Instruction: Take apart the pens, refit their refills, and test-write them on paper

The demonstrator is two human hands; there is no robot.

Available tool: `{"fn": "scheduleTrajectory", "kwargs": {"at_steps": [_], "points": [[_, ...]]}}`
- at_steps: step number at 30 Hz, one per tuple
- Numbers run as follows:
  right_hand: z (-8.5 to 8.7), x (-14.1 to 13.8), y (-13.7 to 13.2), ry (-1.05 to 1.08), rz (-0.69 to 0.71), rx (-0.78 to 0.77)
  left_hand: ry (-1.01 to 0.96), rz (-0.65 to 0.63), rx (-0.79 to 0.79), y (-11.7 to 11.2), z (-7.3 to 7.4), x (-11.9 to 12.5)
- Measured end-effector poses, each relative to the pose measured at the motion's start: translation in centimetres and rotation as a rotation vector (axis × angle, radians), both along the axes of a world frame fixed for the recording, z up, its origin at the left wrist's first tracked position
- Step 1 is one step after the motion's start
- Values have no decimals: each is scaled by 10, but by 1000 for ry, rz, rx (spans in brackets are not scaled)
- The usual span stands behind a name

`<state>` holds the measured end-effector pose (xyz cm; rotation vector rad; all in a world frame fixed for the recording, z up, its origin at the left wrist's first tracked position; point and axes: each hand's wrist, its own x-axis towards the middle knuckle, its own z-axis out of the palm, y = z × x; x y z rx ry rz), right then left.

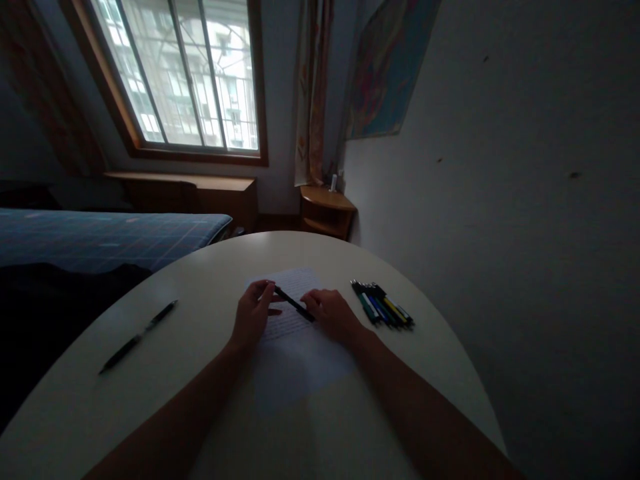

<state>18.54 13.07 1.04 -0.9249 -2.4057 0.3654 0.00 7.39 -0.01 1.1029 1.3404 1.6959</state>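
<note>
A dark pen (294, 304) slants between my two hands, above a sheet of paper (300, 373) with rows of writing on its upper part. At the pen's upper left end, my left hand (254, 313) pinches it between thumb and forefinger, the other fingers partly spread. My right hand (334, 313) is closed, its curled fingers at the lower right end of the pen. Part of that grip is hidden by the hand itself. Both hands rest over the paper on the round pale table (210, 413).
Several pens and markers (383, 305) lie in a bunch right of the paper. Another pen (139, 337) lies alone on the left. Beyond the table are a bed (110, 233), a small corner shelf (327, 200) and a window (185, 80). A wall (500, 233) runs along the right.
</note>
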Motion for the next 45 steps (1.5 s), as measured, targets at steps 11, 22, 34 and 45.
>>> {"fn": "scheduleTrajectory", "kwargs": {"at_steps": [11,22,34,45], "points": [[-11,3,20,664,-43,-492,-39,64,35,2,0,2],[-14,3,24,895,-29,-665,192,121,13,-2,-1,0],[-13,2,23,814,-40,-638,236,219,-32,-2,1,-1],[-11,2,21,792,-41,-637,209,210,-46,-4,4,0]]}}
